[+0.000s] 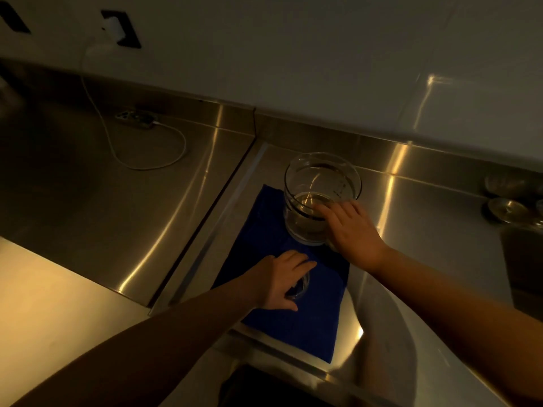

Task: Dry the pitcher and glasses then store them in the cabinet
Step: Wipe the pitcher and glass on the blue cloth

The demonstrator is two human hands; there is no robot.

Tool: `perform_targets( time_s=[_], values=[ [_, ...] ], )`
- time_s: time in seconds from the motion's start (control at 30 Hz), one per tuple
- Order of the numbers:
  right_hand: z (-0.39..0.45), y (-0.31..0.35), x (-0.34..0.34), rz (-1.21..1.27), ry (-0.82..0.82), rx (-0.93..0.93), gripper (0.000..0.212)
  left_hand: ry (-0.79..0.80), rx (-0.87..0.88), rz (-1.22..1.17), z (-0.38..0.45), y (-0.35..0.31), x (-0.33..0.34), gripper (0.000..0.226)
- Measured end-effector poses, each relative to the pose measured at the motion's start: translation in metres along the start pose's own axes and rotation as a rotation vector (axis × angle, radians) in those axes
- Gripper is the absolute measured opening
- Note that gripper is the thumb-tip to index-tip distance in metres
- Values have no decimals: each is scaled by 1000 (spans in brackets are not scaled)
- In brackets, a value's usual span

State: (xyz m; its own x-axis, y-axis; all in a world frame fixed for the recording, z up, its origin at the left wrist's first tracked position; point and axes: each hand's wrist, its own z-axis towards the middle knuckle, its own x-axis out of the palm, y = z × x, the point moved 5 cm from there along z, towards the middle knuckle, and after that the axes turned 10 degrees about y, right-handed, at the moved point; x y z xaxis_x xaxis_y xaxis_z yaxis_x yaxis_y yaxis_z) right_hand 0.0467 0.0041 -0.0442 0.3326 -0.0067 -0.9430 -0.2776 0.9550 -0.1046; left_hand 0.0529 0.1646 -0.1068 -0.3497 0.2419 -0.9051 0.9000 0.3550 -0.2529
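Observation:
A clear glass pitcher (311, 183) stands upright on the far end of a blue cloth (296, 327) spread over the steel counter. My left hand (282, 277) reaches down over a drinking glass (304, 284) on the middle of the cloth, fingers curled round its rim. My right hand (351, 230) lies right against the pitcher's near right side, arched over a second glass (331, 245). Only a sliver of that glass shows under the palm. The fingertips overlap the pitcher's wall.
The steel counter (426, 218) runs along a white wall. A white cable (152, 163) and a small device lie at the back left. Metal lids or bowls (505, 210) sit at the far right beside a dark sink opening. A pale worktop (44, 289) is at near left.

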Motion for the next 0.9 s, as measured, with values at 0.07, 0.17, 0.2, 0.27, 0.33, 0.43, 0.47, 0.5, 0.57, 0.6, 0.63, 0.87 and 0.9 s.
perform_targets(
  time_s=[0.07, 0.17, 0.2, 0.27, 0.33, 0.43, 0.47, 0.5, 0.57, 0.6, 0.63, 0.87, 0.9],
  values=[
    [1, -1, -1, 14, -5, 14, 58, 24, -1, 26, 2, 0, 0, 100],
    [4, -1, -2, 58, -6, 42, 50, 61, -22, 59, 5, -1, -1, 97],
    [6, -2, -2, 74, -4, 60, 47, 69, -30, 60, 6, -2, -2, 94],
    [9, -3, -2, 115, 3, 94, 43, 72, -45, 59, 6, -3, -3, 90],
    [10, -2, -2, 154, 10, 106, 42, 68, -52, 54, 5, -3, -5, 88],
    [13, -2, -6, 170, 17, 111, 43, 45, -51, 39, 0, 2, -12, 86],
    [15, -2, -9, 177, 11, 119, 40, 27, -53, 33, -3, 5, -16, 86],
    [17, -1, -11, 186, 2, 129, 35, 2, -57, 25, -6, 9, -21, 87],
    [26, 2, -16, 191, -13, 139, 26, -50, -58, 12, -16, 18, -30, 87],
    [32, 5, -19, 185, -15, 138, 25, -74, -57, 8, -23, 24, -35, 87],
    [39, 10, -22, 177, -12, 135, 24, -93, -61, 6, -30, 31, -40, 88],
    [128, 87, -51, 125, -63, 37, 26, -209, -197, 54, -124, 102, -75, 81],
    [144, 102, -53, 128, -70, 33, 27, -231, -221, 64, -144, 115, -80, 77]
  ],
)
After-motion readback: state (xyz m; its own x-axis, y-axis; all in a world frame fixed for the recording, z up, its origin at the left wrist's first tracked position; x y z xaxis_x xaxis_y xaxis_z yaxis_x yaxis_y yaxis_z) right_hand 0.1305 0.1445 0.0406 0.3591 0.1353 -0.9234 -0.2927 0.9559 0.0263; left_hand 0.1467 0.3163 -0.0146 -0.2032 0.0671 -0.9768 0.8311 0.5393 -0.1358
